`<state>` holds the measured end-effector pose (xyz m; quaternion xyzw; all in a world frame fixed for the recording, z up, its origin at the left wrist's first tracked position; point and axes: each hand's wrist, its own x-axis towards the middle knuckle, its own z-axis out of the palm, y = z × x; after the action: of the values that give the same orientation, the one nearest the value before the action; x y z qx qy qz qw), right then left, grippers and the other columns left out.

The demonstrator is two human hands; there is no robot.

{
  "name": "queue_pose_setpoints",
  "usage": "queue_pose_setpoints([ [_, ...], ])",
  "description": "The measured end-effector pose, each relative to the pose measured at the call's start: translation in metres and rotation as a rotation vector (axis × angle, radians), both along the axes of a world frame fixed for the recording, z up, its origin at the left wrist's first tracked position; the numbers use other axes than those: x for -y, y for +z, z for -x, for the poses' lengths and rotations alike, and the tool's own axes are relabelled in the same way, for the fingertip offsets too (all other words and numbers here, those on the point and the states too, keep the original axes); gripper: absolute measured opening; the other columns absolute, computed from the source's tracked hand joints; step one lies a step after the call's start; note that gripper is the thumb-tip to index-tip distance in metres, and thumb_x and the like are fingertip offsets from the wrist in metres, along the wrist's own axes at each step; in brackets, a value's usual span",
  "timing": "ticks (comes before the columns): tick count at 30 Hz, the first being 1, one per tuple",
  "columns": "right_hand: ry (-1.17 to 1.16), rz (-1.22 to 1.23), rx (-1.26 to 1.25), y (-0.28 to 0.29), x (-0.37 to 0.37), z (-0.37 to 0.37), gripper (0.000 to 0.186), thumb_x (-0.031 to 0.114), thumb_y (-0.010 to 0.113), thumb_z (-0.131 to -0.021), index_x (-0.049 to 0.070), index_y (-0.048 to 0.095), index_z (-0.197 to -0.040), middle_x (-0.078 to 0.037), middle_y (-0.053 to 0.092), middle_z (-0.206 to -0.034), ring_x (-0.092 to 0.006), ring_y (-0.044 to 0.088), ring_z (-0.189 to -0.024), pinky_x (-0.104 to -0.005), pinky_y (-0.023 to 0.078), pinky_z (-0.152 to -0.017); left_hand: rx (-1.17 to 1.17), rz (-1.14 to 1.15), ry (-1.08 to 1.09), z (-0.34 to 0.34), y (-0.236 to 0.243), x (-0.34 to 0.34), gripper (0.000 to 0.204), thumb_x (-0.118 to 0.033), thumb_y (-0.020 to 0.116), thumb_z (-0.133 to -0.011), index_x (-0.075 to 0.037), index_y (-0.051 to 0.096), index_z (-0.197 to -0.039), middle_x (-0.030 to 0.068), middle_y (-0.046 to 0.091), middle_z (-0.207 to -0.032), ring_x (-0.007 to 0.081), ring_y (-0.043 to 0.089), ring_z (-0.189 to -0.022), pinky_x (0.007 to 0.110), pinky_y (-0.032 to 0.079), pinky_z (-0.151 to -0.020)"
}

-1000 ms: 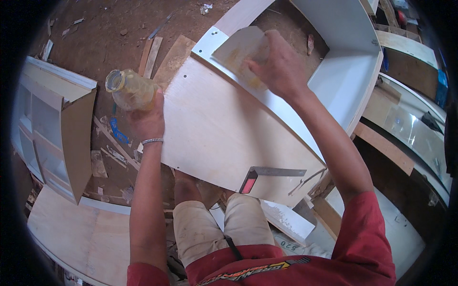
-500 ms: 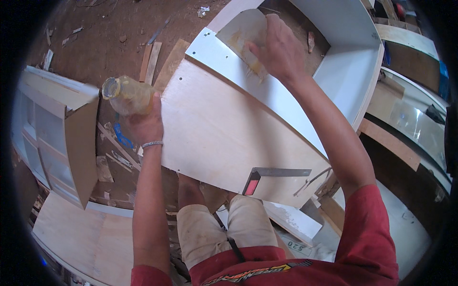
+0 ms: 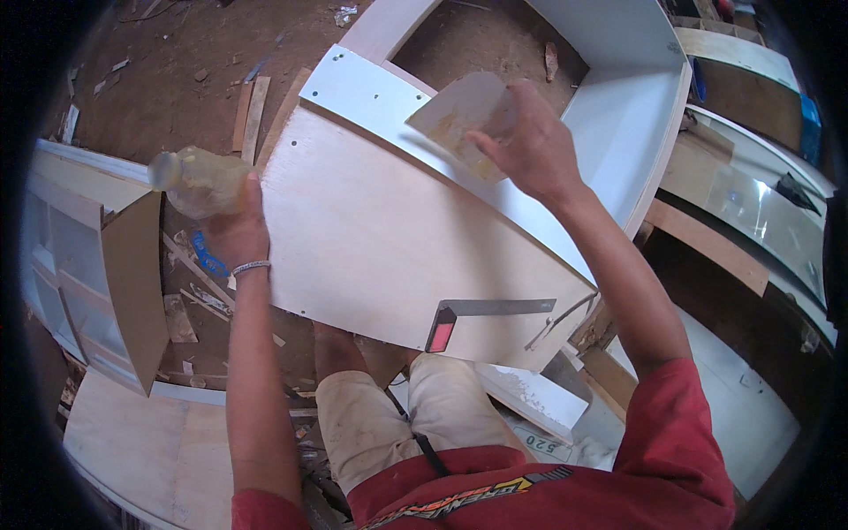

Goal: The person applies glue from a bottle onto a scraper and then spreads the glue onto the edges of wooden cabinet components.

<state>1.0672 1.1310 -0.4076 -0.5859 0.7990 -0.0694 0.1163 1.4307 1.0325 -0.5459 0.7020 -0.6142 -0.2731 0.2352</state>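
Note:
My left hand (image 3: 237, 228) is closed around a translucent bottle (image 3: 205, 183) stained with yellowish residue, tilted with its mouth to the left, just off the board's left edge. In my right hand (image 3: 537, 146) is a thin flat spreader (image 3: 459, 115), smeared with yellowish glue-like stuff and gripped by its right edge. It hangs over a white strip (image 3: 375, 99) with several small holes. That strip borders a pale wooden panel (image 3: 380, 212) in front of me. Whether the spreader touches the strip, I cannot tell.
A try square (image 3: 495, 307) with a red-inlaid handle and a thin metal tool (image 3: 543, 333) lie on the panel's near right part. Behind stands a white open cabinet frame (image 3: 618, 115). At left is another cabinet (image 3: 97, 256); wood scraps (image 3: 252, 115) litter the dirt floor.
My right hand has drawn the spreader nearer to me and rightward over the white strip. The bottle has tipped a little further to the left. The whole view has shifted slightly.

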Motion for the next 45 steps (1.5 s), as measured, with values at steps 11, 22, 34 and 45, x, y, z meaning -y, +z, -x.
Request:
queue_pose_setpoints([
  [11, 0.034, -0.116, 0.007, -0.012, -0.015, -0.011, 0.065, 0.034, 0.084, -0.084, 0.003, 0.05, -0.13, -0.02, 0.064, -0.12, -0.0395, 0.063, -0.113, -0.0484, 0.054, -0.091, -0.014, -0.037, -0.004, 0.001, 0.001, 0.0, 0.067, -0.038, 0.083, -0.088, 0.009, 0.06, -0.13, 0.0262, 0.064, -0.133, 0.0395, 0.061, -0.124, 0.046, 0.045, -0.11],
  [22, 0.025, 0.115, -0.196, -0.02, 0.025, 0.024, 0.063, 0.031, 0.083, -0.084, 0.002, 0.049, -0.129, -0.019, 0.064, -0.117, -0.0411, 0.063, -0.111, -0.0491, 0.055, -0.087, 0.208, 0.141, -0.007, 0.011, 0.006, -0.003, 0.064, -0.044, 0.08, -0.089, 0.008, 0.065, -0.123, 0.0253, 0.067, -0.13, 0.0406, 0.063, -0.121, 0.047, 0.047, -0.107],
  [34, -0.041, -0.097, -0.042, 0.006, -0.098, 0.044, 0.065, 0.039, 0.082, -0.084, 0.005, 0.052, -0.131, -0.018, 0.064, -0.119, -0.0379, 0.064, -0.113, -0.0471, 0.055, -0.089, 0.157, 0.021, 0.019, 0.015, 0.012, -0.008, 0.067, -0.051, 0.076, -0.09, 0.007, 0.068, -0.121, 0.0234, 0.068, -0.129, 0.0391, 0.064, -0.121, 0.047, 0.049, -0.105],
  [45, -0.068, -0.105, 0.006, -0.002, -0.103, 0.037, 0.052, 0.033, 0.078, -0.085, 0.006, 0.055, -0.123, -0.017, 0.064, -0.114, -0.0366, 0.063, -0.108, -0.0465, 0.055, -0.089, 0.014, 0.064, 0.007, 0.001, -0.004, 0.0, 0.067, -0.045, 0.081, -0.087, 0.011, 0.066, -0.119, 0.024, 0.072, -0.123, 0.037, 0.069, -0.112, 0.045, 0.05, -0.103],
])
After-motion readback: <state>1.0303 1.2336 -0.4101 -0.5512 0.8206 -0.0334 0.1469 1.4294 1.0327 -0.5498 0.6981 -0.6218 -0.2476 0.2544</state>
